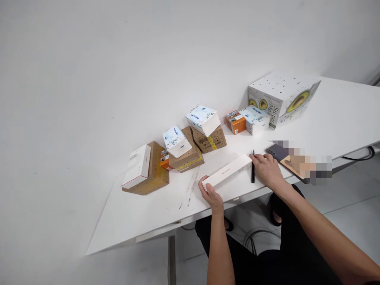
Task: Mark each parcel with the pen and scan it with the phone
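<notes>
My left hand (pixel 211 194) is closed around the near-left end of a long, slim white box (pixel 227 172) with small red lettering. The box lies slantwise near the table's front edge. At its right end my right hand (pixel 268 170) has its fingers bent over a slim black pen-like tool (pixel 253 173). The tool's thin tip shows above the fingertips and its thicker body below them. Those fingertips also come up against the corner of the white box. A dark tablet-like item (pixel 277 151) lies just right of my right hand, partly blurred.
Cardboard boxes (pixel 158 174) stand along the wall at left, with tissue packs (pixel 202 116) and a flat white box (pixel 137 164) on them. Further right are an orange box (pixel 236 122), another tissue pack (pixel 255 118) and a large avocado-print box (pixel 285 95). Cables (pixel 252 237) lie under the white table (pixel 124 221).
</notes>
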`<state>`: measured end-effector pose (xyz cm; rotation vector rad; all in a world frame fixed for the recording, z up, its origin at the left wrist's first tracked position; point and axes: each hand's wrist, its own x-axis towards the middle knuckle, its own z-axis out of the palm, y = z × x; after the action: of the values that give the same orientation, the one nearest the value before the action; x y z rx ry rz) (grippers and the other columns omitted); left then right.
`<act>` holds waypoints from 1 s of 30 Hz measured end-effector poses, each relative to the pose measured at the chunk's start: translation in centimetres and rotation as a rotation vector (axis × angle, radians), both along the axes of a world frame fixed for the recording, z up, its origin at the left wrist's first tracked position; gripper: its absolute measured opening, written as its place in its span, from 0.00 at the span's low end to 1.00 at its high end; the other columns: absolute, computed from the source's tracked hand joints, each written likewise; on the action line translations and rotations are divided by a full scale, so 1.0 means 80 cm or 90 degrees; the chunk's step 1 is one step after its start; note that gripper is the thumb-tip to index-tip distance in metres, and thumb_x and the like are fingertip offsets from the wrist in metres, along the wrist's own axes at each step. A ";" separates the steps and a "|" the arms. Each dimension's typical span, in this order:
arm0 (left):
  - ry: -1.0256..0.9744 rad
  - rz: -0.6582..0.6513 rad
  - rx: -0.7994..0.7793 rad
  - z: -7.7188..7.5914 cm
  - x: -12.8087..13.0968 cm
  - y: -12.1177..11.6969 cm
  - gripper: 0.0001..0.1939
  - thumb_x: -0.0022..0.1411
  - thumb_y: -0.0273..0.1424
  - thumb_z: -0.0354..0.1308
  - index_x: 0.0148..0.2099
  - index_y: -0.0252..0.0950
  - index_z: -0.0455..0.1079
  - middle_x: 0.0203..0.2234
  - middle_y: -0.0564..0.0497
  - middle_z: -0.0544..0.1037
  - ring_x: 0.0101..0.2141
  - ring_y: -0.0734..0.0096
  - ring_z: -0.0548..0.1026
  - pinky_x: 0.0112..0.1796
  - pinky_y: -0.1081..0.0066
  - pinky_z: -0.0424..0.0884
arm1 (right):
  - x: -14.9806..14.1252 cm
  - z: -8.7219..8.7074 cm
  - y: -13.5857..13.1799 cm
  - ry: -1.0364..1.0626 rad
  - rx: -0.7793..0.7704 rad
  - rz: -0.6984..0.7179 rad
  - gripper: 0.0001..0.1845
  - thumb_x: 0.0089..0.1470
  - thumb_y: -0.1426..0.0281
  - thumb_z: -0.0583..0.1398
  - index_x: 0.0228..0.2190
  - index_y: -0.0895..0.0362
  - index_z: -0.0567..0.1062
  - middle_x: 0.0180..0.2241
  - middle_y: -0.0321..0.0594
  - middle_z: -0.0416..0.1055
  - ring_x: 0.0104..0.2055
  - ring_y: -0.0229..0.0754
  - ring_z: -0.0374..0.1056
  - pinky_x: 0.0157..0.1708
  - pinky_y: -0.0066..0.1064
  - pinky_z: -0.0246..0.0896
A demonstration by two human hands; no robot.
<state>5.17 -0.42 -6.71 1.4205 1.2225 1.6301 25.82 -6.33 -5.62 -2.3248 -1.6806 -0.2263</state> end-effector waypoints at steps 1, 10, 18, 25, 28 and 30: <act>-0.001 -0.001 -0.001 -0.001 0.000 0.000 0.19 0.65 0.46 0.45 0.44 0.36 0.67 0.37 0.47 0.71 0.38 0.65 0.70 0.40 0.67 0.66 | 0.001 0.002 -0.001 0.007 0.006 -0.001 0.26 0.53 0.76 0.51 0.54 0.60 0.68 0.47 0.57 0.70 0.45 0.58 0.59 0.36 0.45 0.59; -0.023 -0.007 -0.006 0.001 0.002 0.000 0.20 0.65 0.46 0.46 0.43 0.35 0.67 0.33 0.49 0.70 0.34 0.68 0.69 0.36 0.69 0.66 | 0.078 -0.007 -0.078 0.054 0.075 -0.234 0.32 0.51 0.49 0.57 0.51 0.58 0.70 0.51 0.66 0.64 0.49 0.69 0.57 0.37 0.52 0.52; -0.039 -0.017 -0.007 0.000 0.003 0.000 0.21 0.64 0.48 0.47 0.43 0.35 0.67 0.33 0.49 0.70 0.33 0.68 0.69 0.36 0.69 0.66 | 0.082 -0.005 -0.076 0.106 0.111 -0.232 0.25 0.48 0.57 0.61 0.46 0.57 0.73 0.45 0.61 0.70 0.44 0.65 0.61 0.35 0.50 0.55; -0.037 -0.026 -0.012 0.002 0.002 0.000 0.22 0.63 0.49 0.46 0.42 0.35 0.67 0.33 0.48 0.71 0.35 0.67 0.71 0.37 0.68 0.67 | 0.062 0.026 -0.100 0.534 0.299 -0.221 0.22 0.41 0.60 0.67 0.41 0.53 0.76 0.34 0.52 0.74 0.35 0.54 0.69 0.31 0.42 0.59; -0.043 -0.031 -0.014 0.004 0.002 -0.002 0.21 0.64 0.48 0.46 0.42 0.35 0.66 0.31 0.50 0.71 0.32 0.68 0.70 0.35 0.68 0.67 | 0.030 0.052 -0.108 0.979 0.352 -0.181 0.21 0.48 0.56 0.60 0.42 0.52 0.75 0.40 0.52 0.75 0.36 0.52 0.72 0.33 0.42 0.65; -0.046 -0.035 -0.014 0.005 0.002 -0.003 0.21 0.65 0.48 0.46 0.42 0.35 0.66 0.29 0.51 0.70 0.30 0.70 0.69 0.33 0.69 0.67 | 0.001 0.069 -0.108 1.222 0.332 -0.101 0.27 0.54 0.50 0.50 0.45 0.52 0.73 0.43 0.51 0.75 0.40 0.53 0.73 0.38 0.47 0.68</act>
<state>5.35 -0.67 -6.29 1.3575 1.1470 1.6112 25.90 -15.00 -0.06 -1.1242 -0.3035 1.0412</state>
